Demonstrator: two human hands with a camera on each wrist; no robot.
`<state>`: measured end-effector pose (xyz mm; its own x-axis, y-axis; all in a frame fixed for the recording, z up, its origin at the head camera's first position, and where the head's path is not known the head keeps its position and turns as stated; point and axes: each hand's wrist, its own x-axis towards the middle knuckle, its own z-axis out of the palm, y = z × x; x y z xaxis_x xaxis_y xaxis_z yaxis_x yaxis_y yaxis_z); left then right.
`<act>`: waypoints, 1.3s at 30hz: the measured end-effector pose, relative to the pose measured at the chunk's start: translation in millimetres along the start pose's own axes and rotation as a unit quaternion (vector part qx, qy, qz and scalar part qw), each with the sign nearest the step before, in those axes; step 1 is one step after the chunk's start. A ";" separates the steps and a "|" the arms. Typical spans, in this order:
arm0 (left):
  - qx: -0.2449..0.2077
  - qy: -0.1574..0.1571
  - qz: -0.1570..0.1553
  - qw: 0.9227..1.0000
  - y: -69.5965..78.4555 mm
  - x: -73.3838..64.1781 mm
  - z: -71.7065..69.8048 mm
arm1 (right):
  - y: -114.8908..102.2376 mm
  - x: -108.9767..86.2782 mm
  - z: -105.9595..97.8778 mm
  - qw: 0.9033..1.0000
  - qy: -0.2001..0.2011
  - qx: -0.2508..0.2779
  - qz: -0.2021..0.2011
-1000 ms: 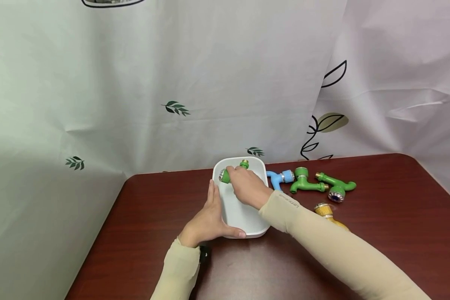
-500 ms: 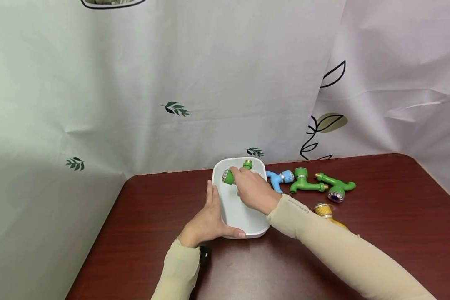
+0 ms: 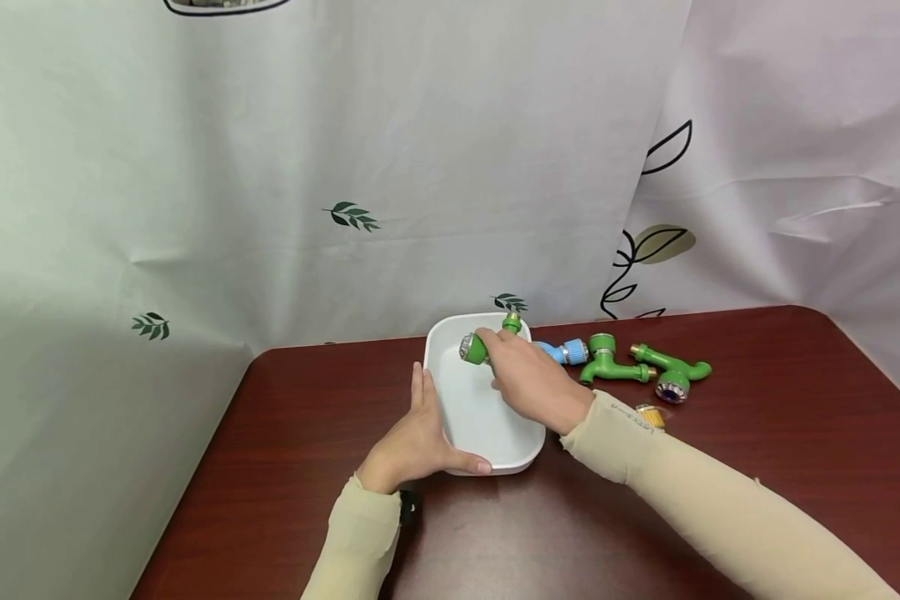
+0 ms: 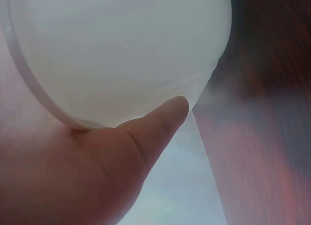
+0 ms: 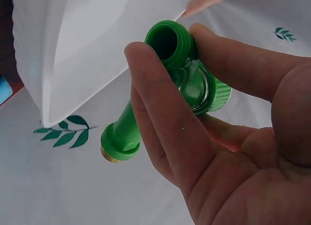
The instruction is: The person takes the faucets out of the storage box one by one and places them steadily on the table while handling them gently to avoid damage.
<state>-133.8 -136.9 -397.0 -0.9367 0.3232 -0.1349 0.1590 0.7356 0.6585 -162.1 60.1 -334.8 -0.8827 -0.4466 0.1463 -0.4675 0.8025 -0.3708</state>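
In the head view my right hand (image 3: 536, 379) holds a green tap (image 3: 474, 349) above the far right part of a white rectangular tub (image 3: 483, 417). Fingers and thumb pinch the tap's body in the right wrist view, where its round open spout (image 5: 167, 43) and brass-threaded end (image 5: 114, 147) show. Against the tub's left side and near edge rests my left hand (image 3: 412, 446), fingers straight and thumb stretched out. The left wrist view shows that thumb (image 4: 155, 125) lying along the tub's white wall (image 4: 131, 55); the other fingers are out of sight there.
Right of the tub lie a blue tap (image 3: 570, 352), partly hidden by my right hand, and two more green taps (image 3: 611, 367). A yellow tap (image 3: 651, 415) is mostly covered by my right sleeve. A pale curtain (image 3: 420, 167) hangs behind the red-brown table (image 3: 307, 417).
My right hand has moved right with the green tap, which now overlaps the tub's far right rim. My forearm covers more of the yellow tap. The left hand and tub look unmoved.
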 end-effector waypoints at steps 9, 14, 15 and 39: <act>0.004 0.000 -0.010 1.000 1.8 0.2 0.1 | 7.3 -11.7 -7.1 1.000 0.009 0.018 0.002; -0.006 0.002 -0.006 1.000 1.1 1.6 0.0 | 12.9 -19.5 -9.7 0.999 0.011 0.030 0.003; -0.008 0.003 -0.005 1.000 1.0 1.7 -0.1 | 14.5 -21.2 -10.1 0.999 0.014 0.032 0.001; -0.002 0.009 -0.010 1.000 -2.0 3.7 1.9 | 42.1 -60.1 -18.9 0.998 0.058 -0.002 -0.021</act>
<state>-137.0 -136.0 -400.2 -0.9452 0.2977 -0.1342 0.1391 0.7389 0.6593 -129.7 128.3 -341.9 -0.8623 -0.4309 0.2661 -0.5035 0.7857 -0.3594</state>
